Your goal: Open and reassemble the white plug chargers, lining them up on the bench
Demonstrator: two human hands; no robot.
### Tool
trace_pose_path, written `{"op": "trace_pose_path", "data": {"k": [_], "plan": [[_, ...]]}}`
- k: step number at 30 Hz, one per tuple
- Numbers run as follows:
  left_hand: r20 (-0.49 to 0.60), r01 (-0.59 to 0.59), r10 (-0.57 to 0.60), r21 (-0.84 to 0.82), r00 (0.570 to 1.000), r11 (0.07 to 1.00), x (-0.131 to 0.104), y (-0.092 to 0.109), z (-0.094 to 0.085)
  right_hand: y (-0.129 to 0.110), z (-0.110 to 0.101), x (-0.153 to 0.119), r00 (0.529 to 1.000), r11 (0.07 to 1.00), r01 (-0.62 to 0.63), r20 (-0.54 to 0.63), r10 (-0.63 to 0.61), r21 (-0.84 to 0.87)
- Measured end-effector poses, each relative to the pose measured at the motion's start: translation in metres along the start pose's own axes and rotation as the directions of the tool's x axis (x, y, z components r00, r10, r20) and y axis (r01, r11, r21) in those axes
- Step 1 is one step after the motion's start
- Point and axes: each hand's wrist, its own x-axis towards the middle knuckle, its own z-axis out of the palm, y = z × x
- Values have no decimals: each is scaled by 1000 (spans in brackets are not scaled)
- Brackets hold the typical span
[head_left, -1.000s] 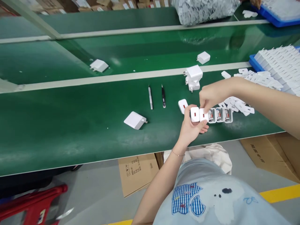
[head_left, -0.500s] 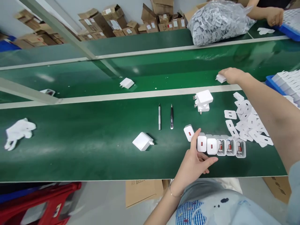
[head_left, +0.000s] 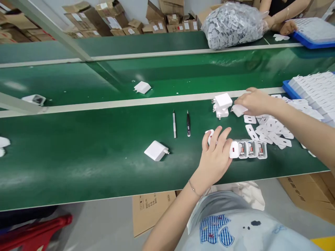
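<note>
My left hand (head_left: 216,153) lies over the left end of a row of white charger housings (head_left: 251,149), its fingers spread over a capped charger (head_left: 210,136). The nearest housing in the row has a white cover (head_left: 233,150); several others are uncovered, with red parts showing inside. My right hand (head_left: 255,101) grips a white charger (head_left: 239,109), beside a small stack of white chargers (head_left: 222,104). To the right of the row lies a loose pile of flat white covers (head_left: 272,129).
A pen (head_left: 174,124) and black tweezers (head_left: 188,124) lie left of the stack. A single charger (head_left: 156,150) is farther left. Blue trays (head_left: 290,90) of white parts stand at the right. Beyond the divider are a bag of parts (head_left: 232,26) and another person's hands (head_left: 288,27).
My right hand has come back over the divider towards me with the charger. My left hand has moved over the row's left end, fingers now spread. The camera view has shifted.
</note>
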Motion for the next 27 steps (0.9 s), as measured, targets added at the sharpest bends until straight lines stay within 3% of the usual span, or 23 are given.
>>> {"op": "trace_pose_path", "data": {"k": [3, 5, 7, 9, 11, 13, 15, 17, 19, 21, 23, 27], "plan": [[-10, 21, -22, -99, 1000, 995, 1, 2, -10, -13, -5, -13, 999, 999, -10, 33, 9, 36], [-26, 22, -27, -160, 999, 987, 1, 5, -26, -21, -23, -30, 996, 977, 28, -94, -8, 211], [-63, 3, -16, -195, 998, 981, 2, 10, -44, -35, -48, -52, 977, 879, 155, -199, -70, 451], [-121, -25, 3, -184, 993, 983, 4, 16, -59, -55, -70, -74, 953, 733, 300, -222, -205, 610], [-174, -64, 39, -144, 984, 988, 5, 21, -70, -75, -82, -90, 923, 639, 383, -240, -302, 667], [-213, -93, 66, -117, 975, 989, 4, 24, -76, -91, -81, -101, 905, 601, 424, -302, -299, 678], [-250, -90, 51, -150, 967, 985, 1, 24, -79, -102, -73, -108, 890, 577, 446, -404, -209, 684], [-260, -43, -38, -296, 965, 954, -4, 23, -78, -110, -61, -114, 859, 546, 451, -509, -52, 706], [-210, 5, -146, -556, 967, 831, -9, 21, -75, -120, -50, -119, 797, 491, 473, -593, 117, 732], [-151, 31, -233, -774, 961, 632, -12, 21, -69, -133, -40, -120, 713, 420, 536, -658, 240, 733], [-146, 25, -310, -873, 939, 487, -14, 23, -62, -147, -33, -118, 637, 358, 608, -705, 312, 708], [-153, 4, -404, -932, 902, 362, -12, 29, -54, -165, -26, -112, 525, 358, 668, -754, 395, 653]]}}
